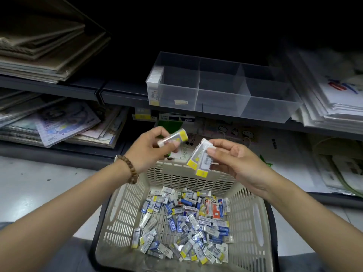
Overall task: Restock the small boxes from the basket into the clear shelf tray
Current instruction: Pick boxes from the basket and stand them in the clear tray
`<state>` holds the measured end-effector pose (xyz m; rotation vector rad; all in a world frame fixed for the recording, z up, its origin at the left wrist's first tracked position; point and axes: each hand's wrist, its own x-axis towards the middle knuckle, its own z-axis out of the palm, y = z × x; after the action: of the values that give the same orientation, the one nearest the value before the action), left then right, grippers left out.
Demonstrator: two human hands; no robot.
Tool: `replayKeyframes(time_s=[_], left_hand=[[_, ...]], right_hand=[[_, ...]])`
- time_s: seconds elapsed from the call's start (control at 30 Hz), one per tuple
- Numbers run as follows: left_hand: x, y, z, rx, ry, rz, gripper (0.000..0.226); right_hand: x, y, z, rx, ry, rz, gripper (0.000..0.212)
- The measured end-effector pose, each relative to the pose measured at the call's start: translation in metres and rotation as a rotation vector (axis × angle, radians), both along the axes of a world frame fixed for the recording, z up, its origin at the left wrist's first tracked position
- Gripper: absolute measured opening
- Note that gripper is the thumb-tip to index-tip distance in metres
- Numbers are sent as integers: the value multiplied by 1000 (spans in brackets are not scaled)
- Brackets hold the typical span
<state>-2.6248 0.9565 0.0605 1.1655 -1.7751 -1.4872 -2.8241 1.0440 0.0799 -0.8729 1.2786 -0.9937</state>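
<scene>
Left hand (146, 148) pinching one box (172, 137), right hand (241, 163) pinching two boxes (200, 160), basket (121, 209) below, clear shelf tray (222, 103), pale floor (29, 183)

One basket (125, 213), one clear tray (222, 103)

Loose small boxes (186, 218) in cream basket (121, 209)

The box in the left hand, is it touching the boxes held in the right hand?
Apart. The head view shows the box in the left hand and the boxes in the right hand with a clear gap between them.
</scene>
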Motion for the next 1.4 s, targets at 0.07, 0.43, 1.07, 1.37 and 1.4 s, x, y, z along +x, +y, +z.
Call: replayKeyframes(time_s=[0.07, 0.43, 1.07, 1.37, 1.4], left_hand=[[6, -1, 4, -103, -63, -40, 26], [-4, 17, 1, 243, 87, -151, 21], [-27, 32, -5, 225, 213, -256, 45], [-24, 32, 0, -115, -86, -311, 54], [-25, 33, 2, -123, -93, -303, 54]], right_hand=[[-4, 0, 4, -28, 37, -1, 37], [1, 3, 3, -40, -21, 32, 36], [21, 2, -10, -111, 36, -222, 26], [21, 3, 0, -127, 74, -170, 25], [21, 2, 1, -106, 44, -175, 24]])
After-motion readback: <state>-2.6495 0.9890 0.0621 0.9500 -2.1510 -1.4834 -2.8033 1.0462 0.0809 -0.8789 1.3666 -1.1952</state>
